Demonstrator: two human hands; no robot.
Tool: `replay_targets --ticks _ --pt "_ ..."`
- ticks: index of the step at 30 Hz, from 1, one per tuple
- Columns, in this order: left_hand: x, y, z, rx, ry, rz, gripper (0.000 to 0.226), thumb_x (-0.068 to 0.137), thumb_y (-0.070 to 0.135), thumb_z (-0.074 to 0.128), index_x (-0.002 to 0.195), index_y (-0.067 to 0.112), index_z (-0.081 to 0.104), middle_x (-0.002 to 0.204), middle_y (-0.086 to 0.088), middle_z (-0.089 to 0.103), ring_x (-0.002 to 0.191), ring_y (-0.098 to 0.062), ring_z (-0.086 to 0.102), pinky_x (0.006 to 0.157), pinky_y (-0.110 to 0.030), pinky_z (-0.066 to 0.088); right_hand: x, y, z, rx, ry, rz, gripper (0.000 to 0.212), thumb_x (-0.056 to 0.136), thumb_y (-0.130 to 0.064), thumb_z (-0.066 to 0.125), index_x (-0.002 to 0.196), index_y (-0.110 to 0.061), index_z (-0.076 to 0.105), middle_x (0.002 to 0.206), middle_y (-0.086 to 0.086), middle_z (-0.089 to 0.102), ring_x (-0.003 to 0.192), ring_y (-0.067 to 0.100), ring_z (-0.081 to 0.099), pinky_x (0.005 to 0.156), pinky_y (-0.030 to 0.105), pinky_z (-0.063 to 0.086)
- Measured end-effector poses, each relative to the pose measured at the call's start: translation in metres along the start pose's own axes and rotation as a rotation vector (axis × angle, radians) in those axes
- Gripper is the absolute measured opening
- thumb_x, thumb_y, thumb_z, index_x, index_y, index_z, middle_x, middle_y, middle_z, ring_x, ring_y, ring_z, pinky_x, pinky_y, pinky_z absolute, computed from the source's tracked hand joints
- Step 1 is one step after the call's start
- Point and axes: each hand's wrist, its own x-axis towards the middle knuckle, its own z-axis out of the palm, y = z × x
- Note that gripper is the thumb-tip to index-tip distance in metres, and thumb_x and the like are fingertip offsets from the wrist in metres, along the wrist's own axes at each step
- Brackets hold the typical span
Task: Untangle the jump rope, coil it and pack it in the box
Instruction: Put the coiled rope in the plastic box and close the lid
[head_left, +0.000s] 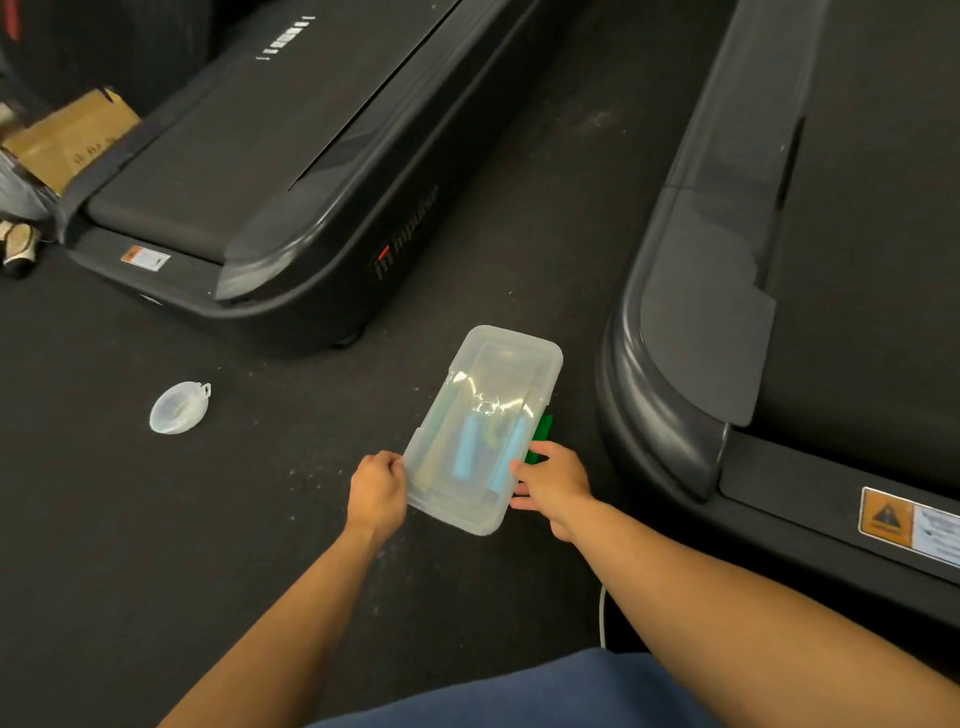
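A clear plastic box (498, 364) with its translucent lid on lies on the dark floor between two treadmills. Through the lid show the jump rope's light blue handles (465, 452) and a pale yellowish piece beside them. My left hand (376, 488) grips the box's near left edge, fingers curled on the rim. On the near right edge, my right hand (553, 480) holds the box, thumb on the lid. A green clip (540, 439) pokes out from under the box by my right hand.
A small round clear container (179, 408) lies on the floor to the left. Black treadmills stand at upper left (291, 171) and right (779, 286). A cardboard box (67, 137) and shoes (21, 249) are at the far left. A thin white cord (602, 613) runs by my right arm.
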Motion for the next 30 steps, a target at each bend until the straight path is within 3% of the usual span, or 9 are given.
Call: replay_targets --ticks 6,9,11,14,16,20,23,27,30 --pt "0.002 0.004 0.001 0.009 -0.061 -0.032 0.031 0.104 0.012 0.041 0.118 0.003 0.067 0.113 -0.013 0.067 0.090 -0.021 0.059 0.079 -0.031 0.048 0.003 0.003 0.003 0.052 0.014 0.063 0.058 0.096 -0.014 0.068 0.149 -0.015 0.044 0.125 0.011 0.065 0.094 0.022 0.068 0.072 0.036 0.064" --pt "0.011 0.003 -0.004 -0.039 -0.130 -0.107 0.024 0.098 0.013 0.047 0.111 0.009 0.067 0.108 -0.010 0.068 0.090 -0.024 0.061 0.078 -0.036 0.052 0.006 0.004 0.004 0.065 0.063 0.077 0.055 0.094 -0.015 0.071 0.143 -0.011 0.048 0.104 0.004 0.060 0.087 0.017 0.061 0.068 0.032 0.060" --pt "0.021 0.006 -0.009 -0.139 -0.194 -0.164 0.020 0.092 0.015 0.053 0.107 0.011 0.066 0.109 -0.011 0.068 0.094 -0.025 0.063 0.085 -0.043 0.057 0.011 0.008 0.002 0.058 0.106 0.090 0.064 0.089 -0.019 0.075 0.145 -0.012 0.043 0.101 0.001 0.054 0.083 0.016 0.056 0.076 0.035 0.058" --pt "0.035 0.023 -0.013 -0.325 -0.349 -0.222 0.029 0.090 0.016 0.056 0.118 0.013 0.064 0.117 -0.009 0.067 0.106 -0.028 0.066 0.091 -0.045 0.058 0.016 0.011 0.000 0.113 0.051 0.155 0.080 0.090 -0.023 0.075 0.156 -0.014 0.030 0.122 0.007 0.053 0.100 0.020 0.054 0.094 0.043 0.056" --pt "0.042 0.038 -0.014 -0.365 -0.477 -0.199 0.030 0.093 0.016 0.053 0.120 0.014 0.065 0.117 -0.009 0.069 0.105 -0.027 0.069 0.081 -0.037 0.059 0.019 0.010 -0.001 0.153 -0.013 0.163 0.068 0.092 -0.017 0.072 0.151 -0.014 0.039 0.116 0.003 0.056 0.100 0.018 0.055 0.098 0.044 0.054" --pt "0.054 0.057 -0.014 -0.365 -0.600 -0.211 0.029 0.095 0.014 0.051 0.122 0.015 0.063 0.119 -0.009 0.070 0.102 -0.025 0.070 0.069 -0.032 0.057 0.027 0.006 0.000 0.181 -0.067 0.123 0.040 0.091 -0.006 0.067 0.129 -0.016 0.060 0.123 0.005 0.065 0.099 0.016 0.061 0.087 0.038 0.055" --pt "0.060 0.057 -0.017 -0.404 -0.567 -0.178 0.023 0.095 0.012 0.060 0.116 0.012 0.066 0.114 -0.007 0.072 0.095 -0.022 0.072 0.069 -0.033 0.058 0.028 0.006 0.002 0.172 -0.040 0.094 0.035 0.091 -0.005 0.068 0.124 -0.017 0.063 0.121 0.004 0.069 0.107 0.021 0.065 0.085 0.037 0.056" --pt "0.062 0.051 -0.012 -0.377 -0.361 -0.113 0.049 0.091 0.012 0.071 0.138 0.009 0.056 0.112 0.000 0.065 0.086 -0.009 0.065 0.068 -0.026 0.055 0.027 0.006 0.006 0.119 0.049 0.034 0.034 0.091 -0.004 0.069 0.121 -0.018 0.065 0.110 0.000 0.069 0.097 0.017 0.065 0.090 0.038 0.057" --pt "0.062 0.046 -0.005 -0.358 -0.219 -0.110 0.048 0.088 0.016 0.076 0.134 0.015 0.063 0.125 -0.003 0.066 0.101 -0.017 0.065 0.088 -0.038 0.059 0.025 0.008 0.015 0.066 0.152 -0.028 0.030 0.092 -0.005 0.066 0.118 -0.020 0.066 0.106 -0.001 0.069 0.088 0.014 0.064 0.078 0.032 0.055"
